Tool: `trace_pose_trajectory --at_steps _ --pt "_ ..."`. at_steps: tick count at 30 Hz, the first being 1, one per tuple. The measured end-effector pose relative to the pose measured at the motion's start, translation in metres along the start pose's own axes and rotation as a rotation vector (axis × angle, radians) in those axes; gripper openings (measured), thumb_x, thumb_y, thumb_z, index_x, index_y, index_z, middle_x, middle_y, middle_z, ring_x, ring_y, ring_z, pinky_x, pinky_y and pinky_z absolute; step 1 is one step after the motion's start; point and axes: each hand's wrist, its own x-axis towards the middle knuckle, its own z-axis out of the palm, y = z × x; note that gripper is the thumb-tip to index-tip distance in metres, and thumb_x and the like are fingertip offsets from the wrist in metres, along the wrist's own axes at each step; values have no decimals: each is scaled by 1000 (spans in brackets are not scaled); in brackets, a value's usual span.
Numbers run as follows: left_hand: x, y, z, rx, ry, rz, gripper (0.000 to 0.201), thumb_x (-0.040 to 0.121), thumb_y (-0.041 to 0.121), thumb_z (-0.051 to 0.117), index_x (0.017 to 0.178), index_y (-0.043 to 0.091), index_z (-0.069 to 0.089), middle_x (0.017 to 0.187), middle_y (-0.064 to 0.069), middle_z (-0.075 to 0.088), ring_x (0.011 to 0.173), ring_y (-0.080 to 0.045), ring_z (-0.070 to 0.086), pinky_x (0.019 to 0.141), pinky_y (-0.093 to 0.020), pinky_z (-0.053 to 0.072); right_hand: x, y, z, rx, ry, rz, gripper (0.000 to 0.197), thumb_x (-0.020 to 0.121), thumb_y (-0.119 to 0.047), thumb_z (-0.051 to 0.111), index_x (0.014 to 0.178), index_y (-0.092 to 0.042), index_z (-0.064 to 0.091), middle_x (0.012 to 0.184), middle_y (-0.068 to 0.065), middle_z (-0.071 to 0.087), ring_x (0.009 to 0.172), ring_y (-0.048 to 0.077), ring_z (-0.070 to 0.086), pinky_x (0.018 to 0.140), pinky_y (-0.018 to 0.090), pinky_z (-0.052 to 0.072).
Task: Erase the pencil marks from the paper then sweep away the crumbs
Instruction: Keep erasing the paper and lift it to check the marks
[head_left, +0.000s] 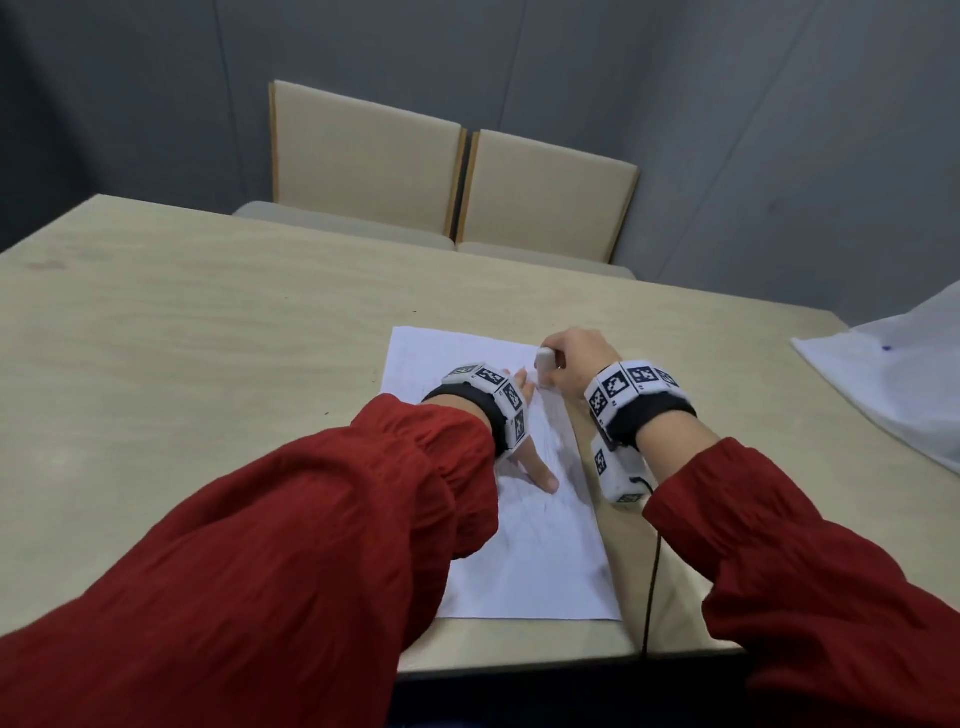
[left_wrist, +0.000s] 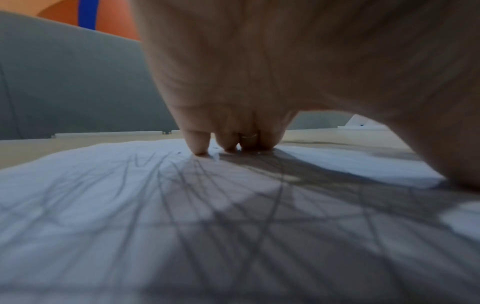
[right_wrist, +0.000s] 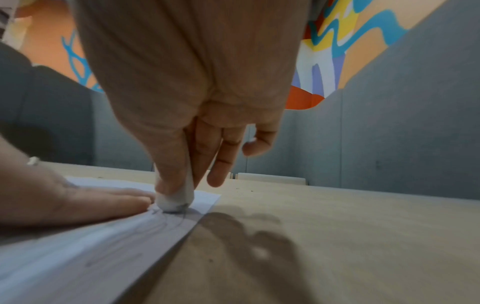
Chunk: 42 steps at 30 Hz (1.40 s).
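Left hand (head_left: 524, 447) flat on paper (head_left: 524, 561), fingers (left_wrist: 198, 144) straight, pressing sheet onto surface (head_left: 208, 364). Pencil marks (left_wrist: 182, 195) cross sheet. Right hand (head_left: 576, 364) at paper's far right corner, fingers pinching white eraser (right_wrist: 176, 200), its tip on marks.

The table (head_left: 208, 338) looks like pale wood-grain laminate, matt and smooth; the paper (head_left: 540, 561) is thin white sheet, matt, faintly rippled, scored with grey pencil lines (left_wrist: 207, 205); the eraser (right_wrist: 176, 200) is white, rubbery and dull, smudged grey at its tip; the sleeves (head_left: 311, 545) are red crinkled cloth, gathered at the cuff; the wrist bands (head_left: 644, 410) are black fabric carrying hard white plastic blocks with printed markers; the chairs (head_left: 363, 166) have beige matt upholstery edged in wood; the wall (head_left: 130, 104) is grey and felt-like; a ring (left_wrist: 248, 135) looks metallic.
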Motion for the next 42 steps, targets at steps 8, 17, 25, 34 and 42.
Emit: trace_pose_trajectory --at_steps 8,17,25,34,42 --pt "3 -5 -5 66 -31 22 150 46 85 70 153 23 -14 161 0 -17 150 -27 0 119 -52 13 -27 14 -3 -150 14 -48 9 79 -19 62 83 -24 69 69 -19 59 81 13 51 80 32 24" --pt "63 -21 -40 154 26 36 64 55 68 66 98 19 67 98 3 72 83 -23 67 82 -38 56 -3 20 -11 12 -9 -2 23 78 -4 49 76 -16 68 78 3 68 77 27 61 71 33 53" --pt "40 -26 -19 59 -114 123 134 66 72 71 152 23 -19 159 3 -24 148 -22 -18 118 -48 -5 -1 24 9 198 58 -6 9 79 -4 66 85 -10 69 78 1 65 74 16 59 63 19 40" --pt "50 -27 -14 22 -54 140 130 69 65 74 154 17 -12 160 -3 -19 148 -25 -12 118 -51 -3 -19 16 -10 -60 -147 -51 8 79 -17 69 82 -24 71 84 -15 70 83 12 58 76 27 40" --pt "45 -26 -15 -6 -97 128 155 44 82 74 153 18 -16 161 -3 -18 149 -28 -13 117 -51 -1 0 8 -10 -4 -93 -9 12 71 -16 77 76 -25 72 82 -2 69 82 22 62 75 39 55"
